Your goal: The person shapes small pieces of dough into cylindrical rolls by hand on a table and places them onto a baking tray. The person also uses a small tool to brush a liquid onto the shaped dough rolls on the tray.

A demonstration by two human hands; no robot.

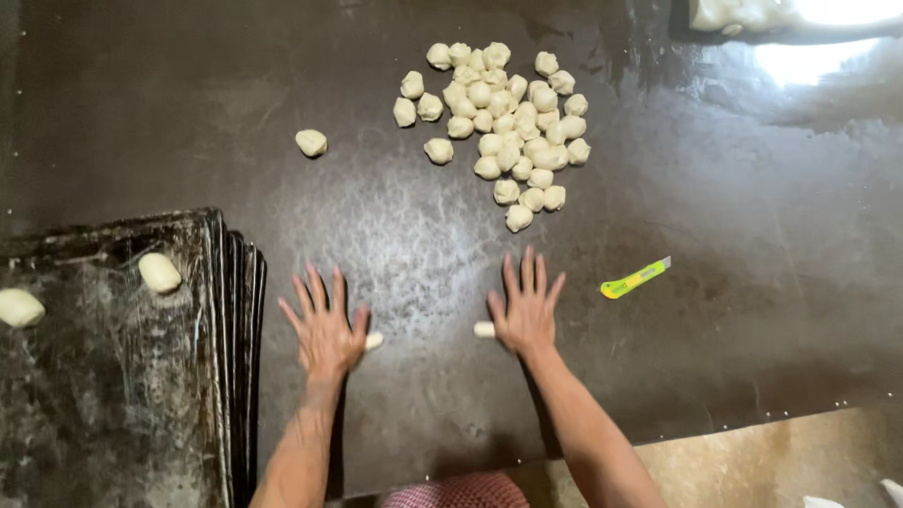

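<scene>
My left hand [324,325] lies flat with its fingers spread, pressing down on a small piece of pale dough [373,341] that pokes out at the thumb side. My right hand [527,306] is flat too, on another dough piece [484,329] showing by its thumb. Both rest on a dark, floury worktable [395,235]. Farther back lies a pile of several small dough balls [503,122], and one single ball [311,142] sits apart to the left.
A stack of dark baking trays [113,376] stands at the left, the top one holding two shaped dough pieces [159,272]. A yellow-green utility knife [636,278] lies to the right of my right hand. More dough sits in a container [743,14] at the far right corner.
</scene>
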